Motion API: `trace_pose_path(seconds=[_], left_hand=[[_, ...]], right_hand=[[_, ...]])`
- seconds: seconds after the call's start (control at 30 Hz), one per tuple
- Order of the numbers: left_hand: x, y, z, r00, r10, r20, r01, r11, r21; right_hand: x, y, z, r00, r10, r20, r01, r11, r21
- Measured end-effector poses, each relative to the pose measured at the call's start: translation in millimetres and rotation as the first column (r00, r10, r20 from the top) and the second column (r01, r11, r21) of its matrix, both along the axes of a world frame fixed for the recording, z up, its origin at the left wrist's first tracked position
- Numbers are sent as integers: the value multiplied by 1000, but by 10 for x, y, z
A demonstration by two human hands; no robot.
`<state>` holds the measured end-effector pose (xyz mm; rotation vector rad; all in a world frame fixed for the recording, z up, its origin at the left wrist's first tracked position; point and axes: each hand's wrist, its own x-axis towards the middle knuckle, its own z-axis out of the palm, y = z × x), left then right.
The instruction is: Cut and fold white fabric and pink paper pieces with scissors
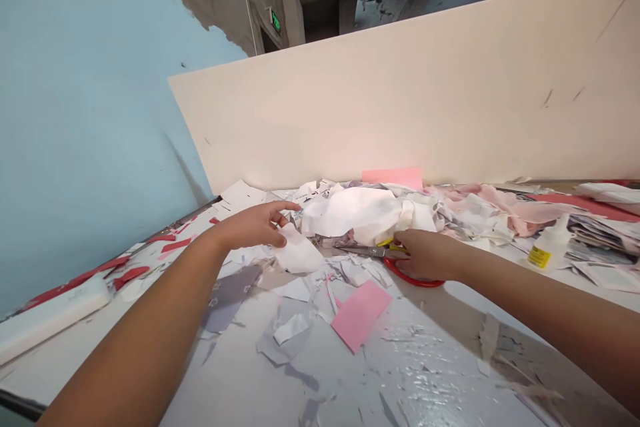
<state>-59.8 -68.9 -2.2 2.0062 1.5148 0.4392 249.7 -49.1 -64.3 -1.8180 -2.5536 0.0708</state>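
Counter: glossy white counter [425, 360], littered with grey and white paper scraps [283, 340] and a pink card [360, 315] nearest the person.

Left hand: left hand [255, 227] half open, fingers spread; the fingertips seem to rest on a white paper scrap [300, 250] without clearly pinching it.

Right hand: right hand [425, 255] curled over the scissors [363, 251], whose red handle loop [413, 278] shows beneath it and whose blades point left, closed or nearly so.

Handling: a firm hold on the handle with the blades kept clear of the left fingers would suit this close work; the scrap would sit steadier pinched at its edge.

Things: a crumpled white mass [365, 213] lies just beyond both hands; a glue bottle [550, 243] with a yellow label stands to the right.

Rest: a cream board [380, 80] stands behind, against a pale blue wall [85, 80].

Hidden: the right hand covers the scissors' pivot, so finger placement in the loops cannot be told; the white mass may be cloth or paper.
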Motion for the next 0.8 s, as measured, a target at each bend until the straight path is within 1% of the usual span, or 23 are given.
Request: trace_pose_path(seconds=[0.1, 0.17, 0.2, 0.23, 0.27, 0.3, 0.33, 0.4, 0.43, 0.47, 0.5, 0.53, 0.57, 0.6, 0.63, 0.67, 0.73, 0.8], left_hand=[[167, -139, 96, 982, -83, 172, 83, 997, 5], [295, -222, 125, 937, -170, 307, 183, 983, -16], [357, -259, 132, 905, -213, 368, 235, 972, -17], [415, -293, 136, 872, -248, 421, 279, 960, -11], [467, -323, 138, 840, -277, 466, 313, 950, 1], [510, -349, 139, 810, -299, 504, 337, 941, 18], [546, -371, 137, 782, -316, 537, 351, 936, 40], [588, -404, 116, 750, -323, 577, 341, 936, 81], [596, -418, 91, 750, -308, 585, 319, 944, 88], [597, -431, 53, 760, -276, 588, 286, 955, 79], [593, -445, 1, 777, -228, 587, 245, 968, 51], [586, -462, -63, 799, -168, 578, 199, 980, 9], [579, -483, -137, 821, -100, 561, 155, 987, -50], [572, -507, -215, 842, -38, 538, 114, 988, -108], [569, -534, -295, 867, 15, 499, 82, 982, -172], [569, -561, -370, 887, 52, 458, 70, 967, -246], [579, -607, -497, 907, 83, 413, 92, 918, -386], [602, -628, -590, 916, 78, 393, 123, 879, -461]], right_hand=[[-35, -52, -1, 999, -42, -10, 43, 996, 77], [-95, -166, 40, 998, -8, -58, 15, 993, 118], [-133, -242, 67, 978, 122, -171, -101, 987, 127], [-174, -321, 94, 927, 228, -297, -210, 973, 90], [-216, -395, 117, 868, 283, -408, -315, 949, -11], [-256, -459, 134, 813, 282, -509, -381, 919, -100], [-292, -506, 144, 745, 268, -611, -450, 877, -165], [-341, -538, 144, 575, 160, -803, -574, 777, -256], [-349, -525, 137, 487, 79, -870, -613, 740, -276], [-345, -496, 130, 407, -8, -913, -629, 723, -287], [-329, -457, 124, 339, -86, -937, -621, 728, -292], [-303, -414, 122, 288, -149, -946, -595, 746, -299], [-271, -371, 122, 257, -189, -948, -564, 767, -305], [-236, -331, 124, 254, -206, -945, -543, 778, -316], [-202, -297, 126, 285, -207, -936, -530, 780, -334], [-173, -269, 127, 342, -193, -920, -523, 774, -357], [-135, -232, 124, 489, -133, -862, -502, 765, -403], [-128, -213, 112, 615, -76, -785, -462, 772, -436]])
